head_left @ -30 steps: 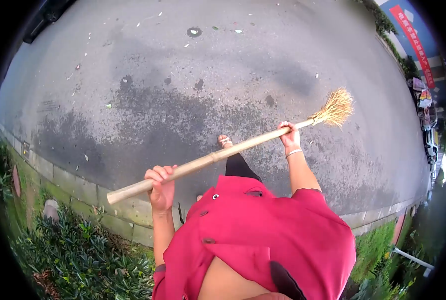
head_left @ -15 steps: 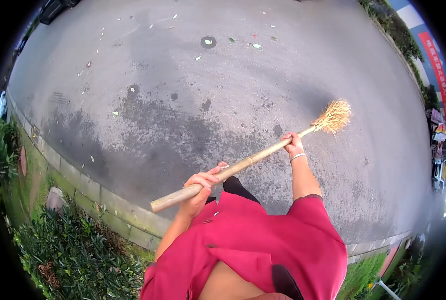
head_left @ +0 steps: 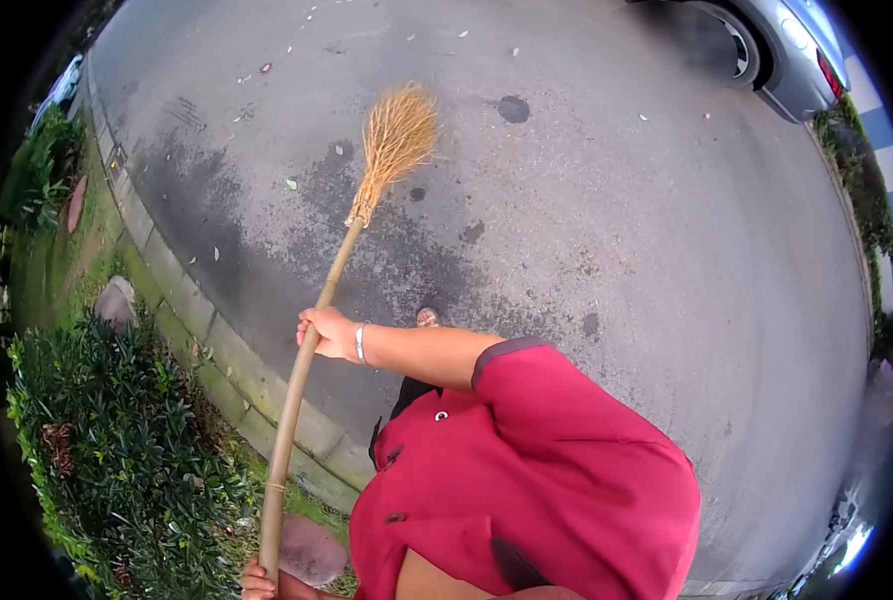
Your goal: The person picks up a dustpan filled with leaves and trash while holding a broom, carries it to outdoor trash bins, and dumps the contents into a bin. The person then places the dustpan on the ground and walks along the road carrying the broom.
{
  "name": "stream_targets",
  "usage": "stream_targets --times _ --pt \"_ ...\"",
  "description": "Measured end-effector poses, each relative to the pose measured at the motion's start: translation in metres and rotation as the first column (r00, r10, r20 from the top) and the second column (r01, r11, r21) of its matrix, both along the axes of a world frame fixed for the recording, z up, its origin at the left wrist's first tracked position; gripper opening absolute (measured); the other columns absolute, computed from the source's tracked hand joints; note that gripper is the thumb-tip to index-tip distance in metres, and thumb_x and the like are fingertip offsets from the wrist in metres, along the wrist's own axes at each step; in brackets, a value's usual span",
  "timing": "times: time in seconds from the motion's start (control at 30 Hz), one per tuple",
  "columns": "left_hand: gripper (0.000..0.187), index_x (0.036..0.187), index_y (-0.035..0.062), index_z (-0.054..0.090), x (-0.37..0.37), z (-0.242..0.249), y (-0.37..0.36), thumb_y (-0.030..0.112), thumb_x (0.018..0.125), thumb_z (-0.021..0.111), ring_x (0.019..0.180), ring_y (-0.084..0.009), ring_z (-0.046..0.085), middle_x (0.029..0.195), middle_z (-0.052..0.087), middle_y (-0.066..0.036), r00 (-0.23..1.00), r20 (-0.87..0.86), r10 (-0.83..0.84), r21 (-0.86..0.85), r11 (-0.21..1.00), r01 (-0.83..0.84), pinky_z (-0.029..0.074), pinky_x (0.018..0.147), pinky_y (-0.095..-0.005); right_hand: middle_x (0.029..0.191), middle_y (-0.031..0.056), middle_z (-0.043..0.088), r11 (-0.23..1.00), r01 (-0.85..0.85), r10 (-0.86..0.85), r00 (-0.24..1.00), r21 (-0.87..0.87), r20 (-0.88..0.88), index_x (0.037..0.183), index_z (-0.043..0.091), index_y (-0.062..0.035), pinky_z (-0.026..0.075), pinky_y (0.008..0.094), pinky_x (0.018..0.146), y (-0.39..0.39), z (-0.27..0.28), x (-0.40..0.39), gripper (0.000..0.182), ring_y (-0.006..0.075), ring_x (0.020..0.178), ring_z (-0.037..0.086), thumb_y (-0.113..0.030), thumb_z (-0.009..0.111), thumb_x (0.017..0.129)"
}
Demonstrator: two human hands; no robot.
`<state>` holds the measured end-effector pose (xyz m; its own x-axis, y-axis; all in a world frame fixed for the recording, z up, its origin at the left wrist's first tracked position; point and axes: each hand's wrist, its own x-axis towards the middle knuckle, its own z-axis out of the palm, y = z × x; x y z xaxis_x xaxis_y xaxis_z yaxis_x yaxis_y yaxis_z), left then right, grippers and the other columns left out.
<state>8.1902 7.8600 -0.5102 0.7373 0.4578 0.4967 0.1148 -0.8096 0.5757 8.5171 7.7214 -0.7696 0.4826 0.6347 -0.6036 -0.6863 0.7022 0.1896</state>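
A long broom (head_left: 291,420) with a bamboo handle slants across the left of the view. Its straw bristles (head_left: 398,140) fan out over the grey pavement. My right hand (head_left: 328,332), with a silver bracelet at the wrist, reaches across my body and wraps round the middle of the handle. Down at the bottom edge, the fingers of my left hand (head_left: 256,582) curl round the handle's near end; part of that hand is cut off. A small leaf (head_left: 291,184) lies on the ground left of the bristles.
A stone kerb (head_left: 201,318) runs along the left, with a leafy shrub (head_left: 116,440) and a flat rock (head_left: 311,550) beyond it. Far right at the top stands a silver car (head_left: 791,60). Scattered leaves and dark stains mark the pavement (head_left: 646,230).
The broom has swung from the right over to the left, both hands still round it. My right hand crossed leftward and my left hand dropped lower. The silver car has come into view.
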Motion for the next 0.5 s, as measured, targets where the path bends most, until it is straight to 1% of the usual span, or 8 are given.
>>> stream_targets --times 0.03,0.17,0.23,0.33,0.37,0.4,0.43,0.5 --pt "0.017 0.067 0.0152 0.039 0.007 0.014 -0.003 0.016 0.074 0.055 0.053 -0.0121 0.041 0.058 0.039 0.003 1.0 0.009 0.029 0.003 1.0 -0.029 0.037 0.066 -0.036 0.07 0.0077 0.043 0.996 -0.064 0.063 0.998 0.057 0.021 0.079 0.043 -0.0031 0.046 0.0373 0.058 0.019 0.013 0.006 0.007 0.0208 0.063 0.047 -0.003 0.05 0.08" --pt "0.018 0.07 0.0145 0.038 0.047 0.065 -0.03 0.019 0.076 0.054 0.051 -0.0126 0.04 0.061 0.039 0.002 0.654 0.381 -0.654 0.046 0.72 0.693 0.038 0.065 -0.0365 0.068 0.0084 0.045 0.938 -0.163 0.151 0.987 0.307 0.062 0.076 0.043 -0.0017 0.046 0.0384 0.063 0.043 0.061 0.029 0.012 0.0218 0.064 0.048 -0.002 0.054 0.079" --pt "0.021 0.066 0.0153 0.036 0.052 0.059 -0.033 0.023 0.081 0.049 0.048 -0.0098 0.037 0.057 0.036 0.005 0.705 0.534 -0.467 0.137 0.87 0.473 0.037 0.061 -0.0329 0.073 0.0103 0.049 0.92 -0.208 0.169 0.975 0.333 0.142 0.076 0.045 -0.0006 0.045 0.0388 0.071 0.047 0.075 0.032 0.011 0.0225 0.069 0.05 -0.003 0.055 0.08" --pt "0.031 0.061 0.0123 0.038 0.029 0.043 0.029 0.024 0.074 0.063 0.067 -0.0155 0.047 0.06 0.037 0.001 0.463 0.762 -0.452 -0.141 0.582 0.801 0.023 0.097 -0.0419 0.074 0.0099 0.05 0.887 -0.274 0.249 0.962 0.373 0.114 0.078 0.046 -0.0007 0.045 0.0402 0.075 0.025 0.083 0.045 0.01 0.0238 0.074 0.051 -0.003 0.056 0.079" --pt "0.034 0.055 0.0135 0.037 0.044 0.033 0.023 0.024 0.069 0.066 0.056 -0.0119 0.04 0.054 0.033 0.003 0.5 0.852 -0.155 -0.264 0.698 0.666 0.022 0.097 -0.0413 0.076 0.0105 0.051 0.887 -0.289 0.252 0.957 0.359 0.147 0.078 0.047 -0.0009 0.045 0.0397 0.079 0.009 0.082 0.053 0.01 0.0239 0.077 0.052 -0.004 0.057 0.079" --pt "0.034 0.065 0.0127 0.038 0.064 0.02 0.031 0.03 0.075 0.065 0.067 -0.0142 0.045 0.063 0.038 0.002 0.499 0.83 -0.249 -0.268 0.606 0.749 0.028 0.091 -0.0406 0.079 0.0111 0.052 0.888 -0.303 0.254 0.95 0.346 0.181 0.077 0.048 -0.0011 0.044 0.0392 0.083 -0.011 0.08 0.061 0.01 0.024 0.081 0.052 -0.005 0.057 0.079" --pt "0.039 0.06 0.0149 0.035 0.084 0.003 0.034 0.031 0.071 0.068 0.056 -0.0115 0.036 0.057 0.034 0.004 0.507 0.861 -0.038 -0.361 0.657 0.662 0.03 0.083 -0.0364 0.081 0.0117 0.053 0.917 -0.276 0.24 0.958 0.289 0.155 0.076 0.05 -0.0013 0.043 0.0384 0.085 -0.03 0.072 0.07 0.009 0.0239 0.082 0.053 -0.005 0.058 0.079" --pt "0.035 0.067 0.0125 0.038 0.136 -0.032 0.046 0.031 0.073 0.067 0.06 -0.0127 0.035 0.06 0.031 0.003 0.555 0.831 0.03 -0.448 0.626 0.638 0.032 0.085 -0.0388 0.083 0.0124 0.055 0.952 -0.217 0.187 0.971 0.216 0.152 0.075 0.052 -0.0014 0.041 0.0374 0.09 -0.073 0.05 0.09 0.008 0.0234 0.085 0.053 -0.005 0.058 0.079"
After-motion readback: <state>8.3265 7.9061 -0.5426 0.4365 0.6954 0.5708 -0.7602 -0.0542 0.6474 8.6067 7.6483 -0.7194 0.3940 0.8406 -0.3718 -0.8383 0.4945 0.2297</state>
